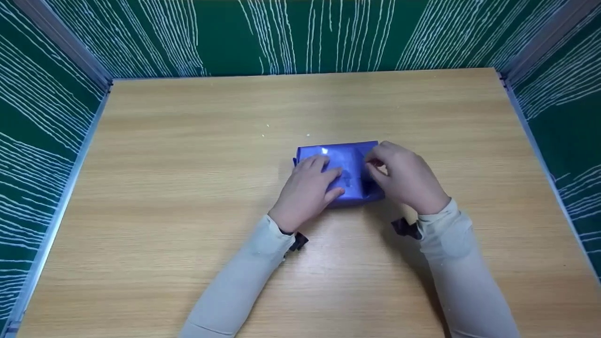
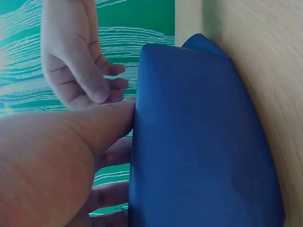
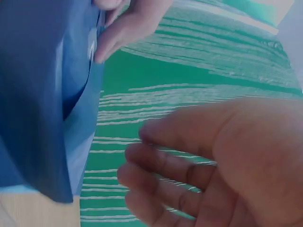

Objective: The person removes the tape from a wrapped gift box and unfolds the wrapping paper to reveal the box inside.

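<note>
A shiny blue wrapped package (image 1: 348,157) lies on the wooden table, a little right of the middle. My left hand (image 1: 306,188) rests on its top with fingers spread, holding it down from the left side. In the left wrist view the thumb touches the upper edge of the blue wrapping (image 2: 194,132). Just beside the package's right end is my right hand (image 1: 407,179), its fingers loosely bent and nothing between them. From the right wrist, a gap separates those fingertips from the wrapping (image 3: 33,85), whose end has a loose fold standing out.
The wooden table (image 1: 164,197) has a few tiny white specks (image 1: 308,135) beyond the package. Green panels with white streaks (image 1: 300,37) wall in the back and both sides, with pale metal edging (image 1: 70,169). Dark mounts (image 1: 406,228) sit at both wrists.
</note>
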Tool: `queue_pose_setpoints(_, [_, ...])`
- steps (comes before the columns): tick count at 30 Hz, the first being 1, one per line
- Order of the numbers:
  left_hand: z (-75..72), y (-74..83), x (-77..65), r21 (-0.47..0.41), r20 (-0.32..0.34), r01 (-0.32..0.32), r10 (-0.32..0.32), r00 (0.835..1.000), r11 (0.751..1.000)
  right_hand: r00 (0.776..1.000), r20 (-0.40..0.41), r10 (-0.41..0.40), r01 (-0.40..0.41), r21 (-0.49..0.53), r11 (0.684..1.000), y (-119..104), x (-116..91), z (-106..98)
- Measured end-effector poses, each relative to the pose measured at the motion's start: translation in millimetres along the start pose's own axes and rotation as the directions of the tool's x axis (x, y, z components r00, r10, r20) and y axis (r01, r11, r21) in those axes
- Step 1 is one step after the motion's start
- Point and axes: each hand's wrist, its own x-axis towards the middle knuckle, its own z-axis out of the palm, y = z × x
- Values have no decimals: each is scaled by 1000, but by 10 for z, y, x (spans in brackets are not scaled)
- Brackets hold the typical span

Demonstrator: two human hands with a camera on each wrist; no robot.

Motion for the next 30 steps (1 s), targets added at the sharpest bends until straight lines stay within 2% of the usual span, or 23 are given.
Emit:
queue_pose_setpoints(6, [-12,7,6,18,17,5,-5,1000,1000,992,83,-94,98,-41,994,-94,-14,70])
queue_pose_setpoints(12, [-16,14,7,29,27,11,-12,1000,1000,973,182,-139,151,-49,987,-98,-31,152])
queue_pose_setpoints(22, [-23,7,11,21,22,17,-17,1000,1000,971,177,-160,173,-60,983,-100,-47,202])
queue_pose_setpoints(30, [-110,-58,6,-58,50,6,-3,999,998,968,201,-148,164,-65,984,-92,-28,197])
